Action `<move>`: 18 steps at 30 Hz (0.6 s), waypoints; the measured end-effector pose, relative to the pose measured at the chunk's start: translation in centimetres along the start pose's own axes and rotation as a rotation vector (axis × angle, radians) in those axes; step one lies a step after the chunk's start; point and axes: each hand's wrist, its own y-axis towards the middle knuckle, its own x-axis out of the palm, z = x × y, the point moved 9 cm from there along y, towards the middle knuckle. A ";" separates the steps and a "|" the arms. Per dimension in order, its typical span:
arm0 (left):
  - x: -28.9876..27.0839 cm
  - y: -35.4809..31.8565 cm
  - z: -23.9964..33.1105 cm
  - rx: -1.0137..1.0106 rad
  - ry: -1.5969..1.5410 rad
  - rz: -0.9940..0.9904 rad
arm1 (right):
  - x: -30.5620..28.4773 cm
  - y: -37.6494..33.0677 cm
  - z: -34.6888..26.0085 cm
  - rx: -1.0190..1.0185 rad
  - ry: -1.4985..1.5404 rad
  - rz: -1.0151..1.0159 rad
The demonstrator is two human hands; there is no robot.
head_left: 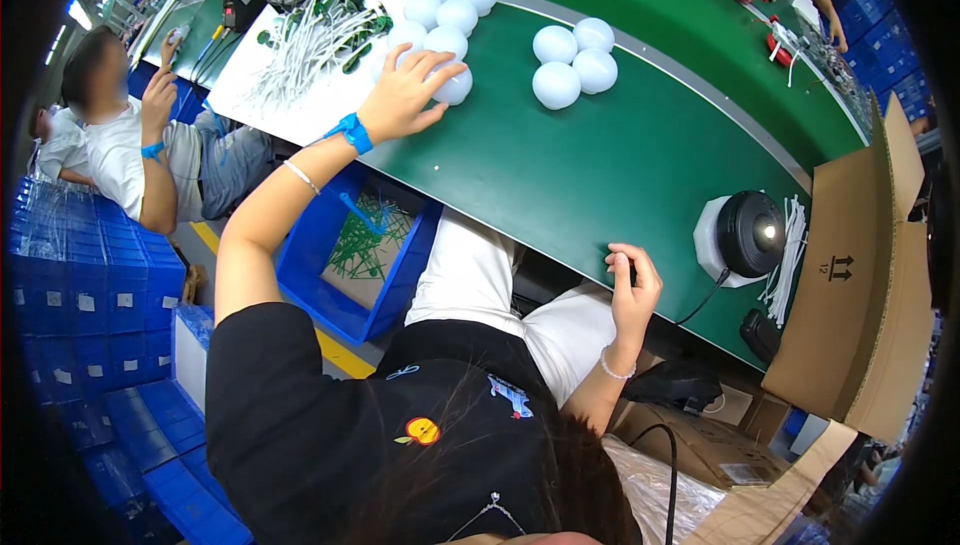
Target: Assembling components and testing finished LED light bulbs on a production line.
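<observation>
My left hand (402, 97) reaches over a cluster of smooth white balls on the green table. Its thumb and fingers curve round a white ball (456, 87) at the near right of that cluster. More white balls (457, 16) lie touching one another just beyond, and part of the group is hidden by the hand. A separate group of white balls (556, 86) sits farther right. My right hand (636, 287) hovers at the near table edge, loosely bent, with fingers apart and nothing visible in it.
White cables with green boards (325, 40) lie on a white sheet at left. A black round device (750, 234), white sticks (786, 260) and an open cardboard box (850, 265) stand right. Below is a blue bin (365, 320); a co-worker (150, 145) sits left.
</observation>
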 end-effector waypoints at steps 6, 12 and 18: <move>-0.4 -0.7 -0.7 -0.017 -0.001 0.029 | 0.1 0.0 -0.1 -0.004 -0.018 0.001; -0.5 -0.9 -0.9 -0.012 0.010 0.013 | 0.1 0.0 -0.1 -0.003 -0.027 0.007; 0.0 -1.1 -0.6 0.000 0.030 0.019 | 0.1 -0.1 -0.1 -0.006 -0.047 0.005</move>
